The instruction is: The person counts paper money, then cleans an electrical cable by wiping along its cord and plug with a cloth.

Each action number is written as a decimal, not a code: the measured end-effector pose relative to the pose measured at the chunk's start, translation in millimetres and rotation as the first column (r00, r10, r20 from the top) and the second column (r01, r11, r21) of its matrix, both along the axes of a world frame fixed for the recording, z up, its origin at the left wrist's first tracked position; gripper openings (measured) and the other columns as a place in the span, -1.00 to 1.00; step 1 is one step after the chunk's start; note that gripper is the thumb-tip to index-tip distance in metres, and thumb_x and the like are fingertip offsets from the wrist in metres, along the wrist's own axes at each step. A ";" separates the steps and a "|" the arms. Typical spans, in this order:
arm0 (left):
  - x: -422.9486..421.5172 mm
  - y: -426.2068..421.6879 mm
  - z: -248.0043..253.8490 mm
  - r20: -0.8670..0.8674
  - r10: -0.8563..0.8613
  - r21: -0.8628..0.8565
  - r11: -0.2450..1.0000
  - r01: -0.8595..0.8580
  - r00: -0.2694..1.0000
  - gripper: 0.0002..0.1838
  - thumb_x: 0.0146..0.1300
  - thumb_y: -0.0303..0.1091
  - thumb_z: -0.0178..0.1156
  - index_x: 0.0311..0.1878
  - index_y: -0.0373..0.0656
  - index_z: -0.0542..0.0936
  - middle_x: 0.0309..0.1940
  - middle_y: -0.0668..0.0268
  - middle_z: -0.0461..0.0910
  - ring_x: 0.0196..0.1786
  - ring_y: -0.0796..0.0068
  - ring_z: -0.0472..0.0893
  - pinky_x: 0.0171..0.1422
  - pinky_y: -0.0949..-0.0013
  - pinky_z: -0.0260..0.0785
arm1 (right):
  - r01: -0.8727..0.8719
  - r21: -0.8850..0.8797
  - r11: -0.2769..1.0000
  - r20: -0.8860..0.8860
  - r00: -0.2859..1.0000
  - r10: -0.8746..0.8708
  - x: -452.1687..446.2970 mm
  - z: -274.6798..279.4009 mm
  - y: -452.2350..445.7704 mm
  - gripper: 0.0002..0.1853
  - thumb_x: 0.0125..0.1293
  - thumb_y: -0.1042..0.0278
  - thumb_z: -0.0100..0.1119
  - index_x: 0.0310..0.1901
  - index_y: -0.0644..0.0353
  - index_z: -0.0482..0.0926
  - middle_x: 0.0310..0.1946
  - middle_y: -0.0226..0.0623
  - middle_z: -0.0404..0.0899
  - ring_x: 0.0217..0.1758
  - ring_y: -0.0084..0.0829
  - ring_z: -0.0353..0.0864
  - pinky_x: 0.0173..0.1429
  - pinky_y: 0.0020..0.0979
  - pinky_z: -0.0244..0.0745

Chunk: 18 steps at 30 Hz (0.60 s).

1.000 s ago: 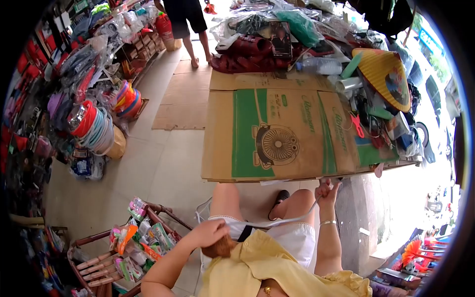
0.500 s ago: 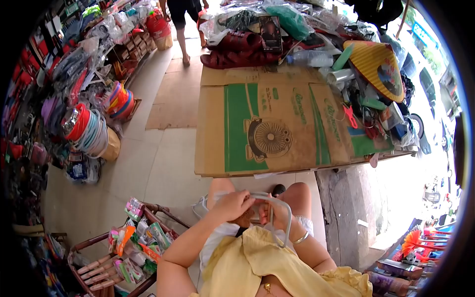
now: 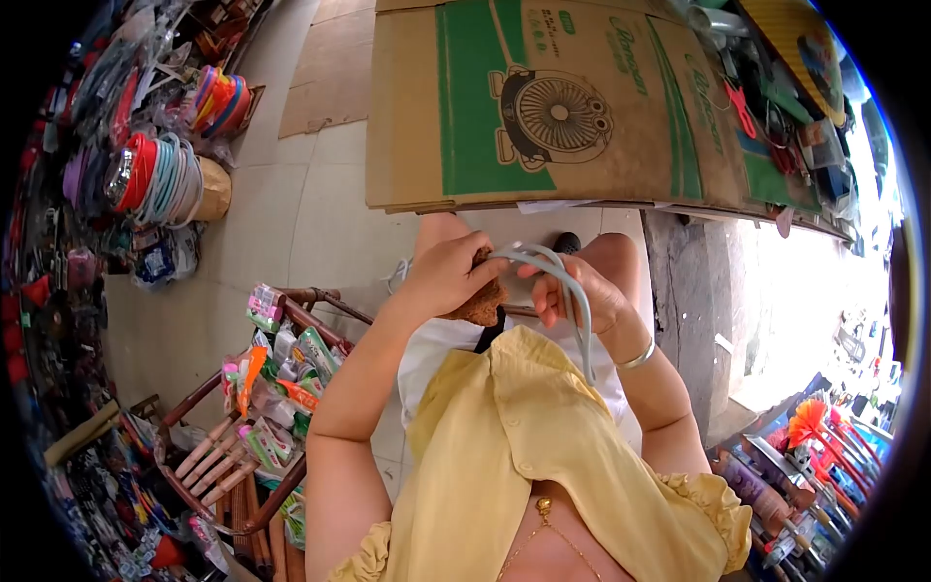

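Over my lap, my left hand point(image 3: 452, 275) is closed around a rough brown fibrous piece point(image 3: 482, 308). Its thumb and fingers also pinch one end of a pale grey flexible cord point(image 3: 585, 339). From there the cord arcs to the right in loops, and its tail hangs over my yellow top point(image 3: 465, 436). My right hand point(image 3: 593, 296), with a bracelet at the wrist, curls its fingers loosely around the cord's loops. Part of that grip is hidden behind the cord.
A flattened cardboard box point(image 3: 407, 126) covers the table ahead. At left stands a bucket wound with coiled hoses point(image 3: 175, 179). A basket point(image 3: 179, 412) of packaged goods and wooden handles sits by my left arm. Brushes and bottles point(image 3: 776, 495) lie at lower right.
The view has tilted down, so the box sits higher in the frame. My hands have drawn slightly apart, and the brown piece under my left hand shows more. The cord's loops have shifted.
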<state>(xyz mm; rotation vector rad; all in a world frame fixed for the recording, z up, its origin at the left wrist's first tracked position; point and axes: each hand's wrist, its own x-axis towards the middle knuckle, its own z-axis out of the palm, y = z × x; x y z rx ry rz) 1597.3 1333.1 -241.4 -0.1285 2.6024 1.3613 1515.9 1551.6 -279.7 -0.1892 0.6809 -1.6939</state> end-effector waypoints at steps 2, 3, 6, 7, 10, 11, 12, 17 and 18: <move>0.1 -0.5 -0.3 -0.019 0.006 -0.006 1.000 -0.006 1.000 -0.65 0.22 -0.10 0.16 -0.29 -0.26 0.47 -0.49 0.04 0.54 -0.38 0.08 0.55 -0.28 0.21 0.34 | -0.073 0.000 0.997 -0.036 0.997 0.073 -3.3 7.8 -1.1 -0.35 0.18 -0.12 0.19 0.10 0.29 0.39 -0.44 -0.24 0.58 -0.51 -0.41 0.60 -0.41 -0.52 0.51; 1.4 -1.1 -0.6 -0.035 0.016 -0.010 1.000 -0.016 0.999 -0.66 0.22 -0.10 0.16 -0.28 -0.25 0.47 -0.50 0.04 0.53 -0.39 0.08 0.55 -0.28 0.21 0.34 | -0.073 0.000 0.997 -0.032 0.997 0.073 -4.0 10.6 -1.5 -0.35 0.18 -0.12 0.19 0.10 0.29 0.39 -0.44 -0.24 0.58 -0.51 -0.41 0.60 -0.41 -0.52 0.51; 3.5 -1.7 1.1 -0.015 -0.001 -0.019 1.000 0.000 1.000 -0.66 0.24 -0.09 0.13 -0.32 -0.23 0.49 -0.50 0.04 0.53 -0.39 0.06 0.54 -0.28 0.20 0.34 | -0.115 0.020 0.993 -0.017 0.993 0.115 -6.6 10.6 -1.3 -0.42 0.22 -0.02 0.15 0.11 0.28 0.39 -0.48 -0.26 0.56 -0.53 -0.44 0.58 -0.37 -0.54 0.51; 3.9 -2.3 0.1 -0.013 0.000 -0.018 1.000 -0.001 1.000 -0.66 0.24 -0.09 0.13 -0.32 -0.23 0.49 -0.50 0.04 0.53 -0.39 0.06 0.54 -0.28 0.20 0.34 | -0.100 0.097 0.990 0.053 0.994 0.095 -9.7 7.3 -0.1 -0.42 0.23 -0.03 0.12 0.13 0.27 0.38 -0.48 -0.26 0.56 -0.53 -0.45 0.58 -0.36 -0.54 0.50; 3.2 -6.0 -4.0 0.049 -0.032 -0.065 0.997 0.035 0.998 -0.65 0.28 -0.06 0.08 -0.35 -0.22 0.51 -0.51 0.01 0.52 -0.39 0.04 0.53 -0.27 0.18 0.33 | -0.024 0.135 0.991 0.187 0.982 -0.001 -13.2 11.6 -2.7 -0.49 0.27 0.08 0.10 0.14 0.26 0.37 -0.45 -0.29 0.53 -0.54 -0.51 0.52 -0.35 -0.55 0.47; 1.4 -8.8 -5.6 0.137 -0.069 -0.018 0.997 0.073 0.988 -0.63 0.30 -0.06 0.04 -0.32 -0.23 0.54 -0.46 0.03 0.55 -0.33 0.09 0.55 -0.21 0.21 0.34 | 0.120 0.238 0.964 0.020 0.991 -0.129 -11.0 13.7 -6.1 -0.52 0.27 0.17 0.11 0.14 0.25 0.37 -0.44 -0.31 0.52 -0.55 -0.53 0.50 -0.38 -0.56 0.44; -0.4 -11.1 -7.7 0.222 -0.110 0.033 0.994 0.106 0.969 -0.62 0.32 -0.06 0.01 -0.29 -0.24 0.56 -0.41 0.04 0.58 -0.27 0.13 0.57 -0.15 0.23 0.35 | 0.275 0.313 0.909 -0.158 0.959 -0.235 -9.6 14.5 -7.8 -0.56 0.27 0.25 0.12 0.14 0.25 0.37 -0.43 -0.33 0.51 -0.55 -0.55 0.48 -0.40 -0.57 0.42; -8.1 -12.0 -21.7 0.336 -0.186 0.301 0.950 0.082 0.923 -0.60 0.35 -0.11 -0.05 -0.15 -0.28 0.58 -0.22 0.17 0.61 -0.07 0.34 0.55 0.07 0.38 0.31 | 0.252 -0.104 0.962 -0.303 0.913 -0.272 -0.6 -1.4 -7.6 -0.69 0.31 0.14 0.14 -0.13 0.24 0.51 -0.40 -0.32 0.52 -0.54 -0.64 0.43 -0.53 -0.64 0.32; -9.9 -10.3 -19.2 0.380 -0.189 0.360 0.932 0.044 0.905 -0.60 0.35 -0.12 -0.06 -0.13 -0.30 0.57 -0.16 0.22 0.61 -0.02 0.41 0.54 0.13 0.42 0.28 | 0.256 -0.104 0.961 -0.302 0.912 -0.276 2.4 4.2 -12.2 -0.69 0.31 0.14 0.14 -0.13 0.24 0.51 -0.40 -0.32 0.52 -0.54 -0.64 0.43 -0.53 -0.64 0.32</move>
